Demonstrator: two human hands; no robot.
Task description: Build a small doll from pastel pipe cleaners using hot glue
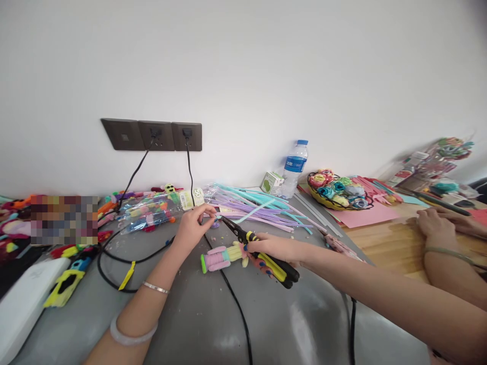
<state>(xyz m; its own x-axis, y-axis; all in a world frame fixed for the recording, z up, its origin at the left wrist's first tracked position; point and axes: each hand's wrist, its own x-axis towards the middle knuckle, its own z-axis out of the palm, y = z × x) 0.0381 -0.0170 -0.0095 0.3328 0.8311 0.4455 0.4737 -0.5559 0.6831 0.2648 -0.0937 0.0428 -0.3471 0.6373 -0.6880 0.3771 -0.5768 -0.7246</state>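
Note:
My right hand (262, 253) is wrapped round long-nose pliers (279, 268) with black and yellow handles. Their dark jaws point up and to the left, towards the fingertips of my left hand (196, 225). Thumb and forefinger of that hand are pinched together at the plier tips; a small pale bit shows there, too small to name. Just below the pliers is a figure made of fuzzy pipe cleaners (216, 258), pink and pale yellow with a green end. My right hand partly covers its right end, and I cannot tell whether that hand touches it.
Purple and turquoise pipe cleaners (258, 208) lie behind my hands. A black cable (238, 304) crosses the grey table (190, 324). Further right stand a water bottle (294, 167) and a basket of craft flowers (338, 203). Another person's hands (437, 228) rest at the wooden table.

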